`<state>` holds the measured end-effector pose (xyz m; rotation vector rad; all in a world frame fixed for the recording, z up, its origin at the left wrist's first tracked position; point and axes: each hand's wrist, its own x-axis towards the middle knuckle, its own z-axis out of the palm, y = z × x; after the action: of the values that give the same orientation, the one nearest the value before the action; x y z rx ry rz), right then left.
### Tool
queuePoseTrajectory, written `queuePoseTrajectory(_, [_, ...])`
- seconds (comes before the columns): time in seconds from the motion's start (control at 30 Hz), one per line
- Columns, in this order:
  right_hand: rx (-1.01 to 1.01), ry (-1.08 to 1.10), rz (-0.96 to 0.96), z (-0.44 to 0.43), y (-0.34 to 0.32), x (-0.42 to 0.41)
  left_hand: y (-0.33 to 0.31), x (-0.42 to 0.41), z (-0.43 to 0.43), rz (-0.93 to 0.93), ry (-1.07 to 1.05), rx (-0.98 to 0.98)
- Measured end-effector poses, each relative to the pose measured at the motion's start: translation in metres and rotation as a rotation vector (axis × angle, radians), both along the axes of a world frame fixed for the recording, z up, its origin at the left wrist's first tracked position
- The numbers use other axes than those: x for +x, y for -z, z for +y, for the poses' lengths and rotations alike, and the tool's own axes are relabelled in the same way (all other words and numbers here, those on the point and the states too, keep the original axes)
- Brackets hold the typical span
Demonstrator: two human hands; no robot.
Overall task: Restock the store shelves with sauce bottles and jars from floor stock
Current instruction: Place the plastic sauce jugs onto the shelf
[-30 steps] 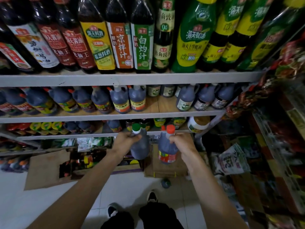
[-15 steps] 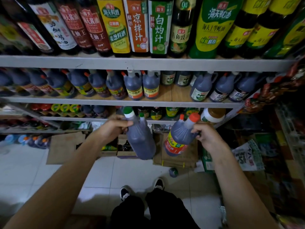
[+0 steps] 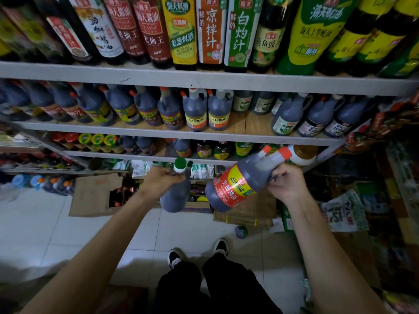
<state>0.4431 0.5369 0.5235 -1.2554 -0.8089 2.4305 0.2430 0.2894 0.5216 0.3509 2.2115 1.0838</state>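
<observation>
My left hand (image 3: 159, 180) grips a dark sauce jug with a green cap (image 3: 175, 196) by its neck, the jug hanging almost upright. My right hand (image 3: 286, 183) holds a dark soy sauce jug with a red and yellow label and orange cap (image 3: 235, 184) by its handle, tilted with the cap up to the right. Both jugs hang below the middle shelf (image 3: 172, 133), where a gap of bare wood (image 3: 248, 123) shows between rows of similar jugs (image 3: 196, 111).
Tall bottles (image 3: 210, 30) fill the top shelf. Jars (image 3: 221, 150) line the lower shelf, a brown-lidded jar (image 3: 302, 155) beside my right hand. Open cardboard boxes of stock (image 3: 95, 196) and a loose can (image 3: 241, 232) lie on the white tile floor by my feet (image 3: 174, 259).
Both hands lifted the jugs from near the floor boxes toward the shelves. The right jug tipped over onto a slant, its label now facing me.
</observation>
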Motion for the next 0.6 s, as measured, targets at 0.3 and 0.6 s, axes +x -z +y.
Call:
queuePoseTrajectory(0.3, [0.158,-0.174,-0.091,-0.022,-0.011,-0.041,0.024,0.011,-0.037,-0.175,-0.161,0.077])
queuePoseTrajectory(0.6, [0.655,-0.674,-0.245,-0.095,-0.002,-0.099,0.064,-0.020,-0.102,-0.195,-0.242,-0.023])
